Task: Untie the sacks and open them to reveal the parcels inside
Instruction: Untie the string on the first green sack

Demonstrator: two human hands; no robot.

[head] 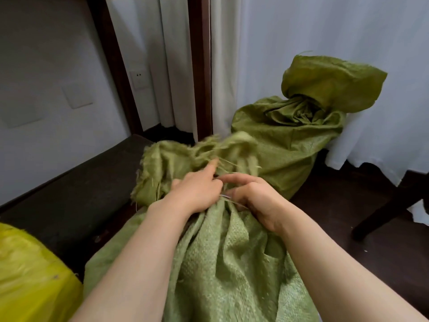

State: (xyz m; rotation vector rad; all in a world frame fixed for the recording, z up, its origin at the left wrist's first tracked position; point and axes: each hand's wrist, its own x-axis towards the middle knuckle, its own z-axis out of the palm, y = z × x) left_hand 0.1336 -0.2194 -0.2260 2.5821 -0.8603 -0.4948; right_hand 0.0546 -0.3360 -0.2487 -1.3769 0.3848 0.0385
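The near sack is pale green woven plastic. It lies on the dark floor right in front of the person, running from the bottom edge up to mid-frame. Its cloth is gathered into tight pleats at a neck between the two hands, and beyond the neck the frayed mouth flops open to the left, with loose fibres sticking out.

A second green sack stands behind it against the white curtain. Its neck is twisted closed and its top flares out above.

The left hand comes in from the lower left. Its index finger points straight up over the frayed cloth while the other fingers curl in at the neck. The right hand meets it from the right, knuckles up and fingers bent around the gathered neck. Each hand has a closed grip on the near sack's bunched cloth.

A thin pale strand shows between the hands, but whether it is a tie or a loose fibre cannot be told. Both thumbs and fingertips are buried in the folds. The mouth is blurred, and nothing inside either sack can be seen.

A yellow sack is cut off at the lower left corner, and a dark chair leg stands at the right.
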